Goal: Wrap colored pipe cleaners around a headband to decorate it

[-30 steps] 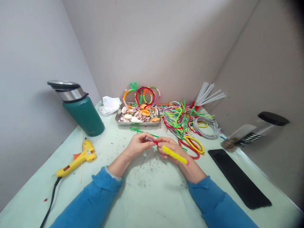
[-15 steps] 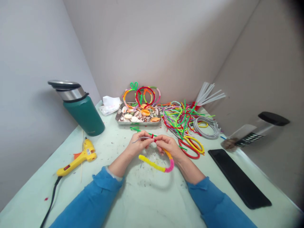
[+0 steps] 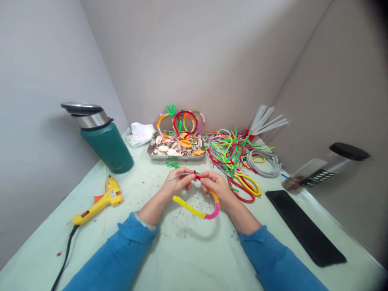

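Observation:
My left hand (image 3: 176, 186) and my right hand (image 3: 216, 186) meet over the middle of the pale green table (image 3: 194, 250), fingers pinched together. Between them they hold a curved hoop piece (image 3: 197, 210) wrapped in yellow, pink and orange pipe cleaner, which hangs in an arc below the hands. At the pinch point there is a red wrapped tip (image 3: 197, 176), and a bare grey wire end (image 3: 177, 177) sticks out leftward over my left fingers.
A metal tray of seashells (image 3: 177, 148) stands behind the hands, with finished pipe-cleaner hoops (image 3: 184, 120) behind it. A pile of loose pipe cleaners (image 3: 233, 155), grey wire coil (image 3: 263, 161), yellow glue gun (image 3: 100, 202), green thermos (image 3: 104, 139), black flat case (image 3: 304, 226) and tissue (image 3: 140, 134) surround.
The yellow piece, first straight along my right hand, has swung down into a curve below both hands, and its free end has drifted slightly left. The grey wire end now shows at left.

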A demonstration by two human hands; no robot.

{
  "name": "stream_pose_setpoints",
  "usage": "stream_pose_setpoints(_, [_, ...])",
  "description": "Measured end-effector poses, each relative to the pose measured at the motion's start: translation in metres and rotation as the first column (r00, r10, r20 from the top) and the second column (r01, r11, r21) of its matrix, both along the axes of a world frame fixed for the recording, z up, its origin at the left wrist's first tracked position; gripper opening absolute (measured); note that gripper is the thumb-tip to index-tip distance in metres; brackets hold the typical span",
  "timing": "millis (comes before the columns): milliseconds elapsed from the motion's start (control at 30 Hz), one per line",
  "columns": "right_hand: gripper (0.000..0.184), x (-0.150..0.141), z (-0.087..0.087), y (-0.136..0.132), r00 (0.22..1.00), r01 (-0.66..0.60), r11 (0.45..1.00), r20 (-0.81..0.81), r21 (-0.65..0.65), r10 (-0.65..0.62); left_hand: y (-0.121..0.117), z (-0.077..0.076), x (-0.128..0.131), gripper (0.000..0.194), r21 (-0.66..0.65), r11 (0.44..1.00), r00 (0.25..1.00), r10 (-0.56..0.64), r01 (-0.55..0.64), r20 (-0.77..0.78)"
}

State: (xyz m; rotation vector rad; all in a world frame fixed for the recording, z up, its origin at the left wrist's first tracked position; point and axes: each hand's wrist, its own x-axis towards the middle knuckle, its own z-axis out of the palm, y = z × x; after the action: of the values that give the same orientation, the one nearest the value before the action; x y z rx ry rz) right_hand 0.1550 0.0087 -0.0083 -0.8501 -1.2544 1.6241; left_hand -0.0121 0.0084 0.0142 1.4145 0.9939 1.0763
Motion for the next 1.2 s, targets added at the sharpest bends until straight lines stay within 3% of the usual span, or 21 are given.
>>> stream_pose_setpoints(167, [0.017, 0.001, -0.002, 0.001, 1.000, 0.016, 1.000, 0.000, 0.021, -0.016, 0.002, -0.006, -0.001, 0.025, -0.004, 1.000, 0.999, -0.021, 0.021, 0.030])
stream_pose_setpoints(433, [0.018, -0.002, 0.000, -0.001, 0.999, 0.030, 0.998, 0.043, 0.052, -0.033, -0.006, 0.008, 0.004, 0.023, -0.072, 0.997, 0.999, 0.031, -0.032, -0.011])
stream_pose_setpoints(667, [0.017, -0.004, 0.003, -0.003, 0.989, 0.036, 0.996, 0.141, 0.082, -0.047, -0.001, -0.003, 0.004, 0.019, -0.080, 0.995, 0.998, 0.062, -0.061, 0.005])
stream_pose_setpoints(967, [0.018, 0.002, -0.002, 0.001, 0.999, 0.019, 1.000, -0.042, -0.018, -0.020, 0.002, -0.007, 0.001, 0.026, 0.051, 0.997, 0.996, 0.062, -0.065, 0.061])
stream_pose_setpoints(1200, [0.017, 0.002, -0.001, 0.001, 0.999, -0.004, 1.000, -0.041, -0.021, 0.003, 0.004, -0.007, -0.002, 0.020, 0.228, 0.973, 0.997, -0.005, 0.022, -0.075])
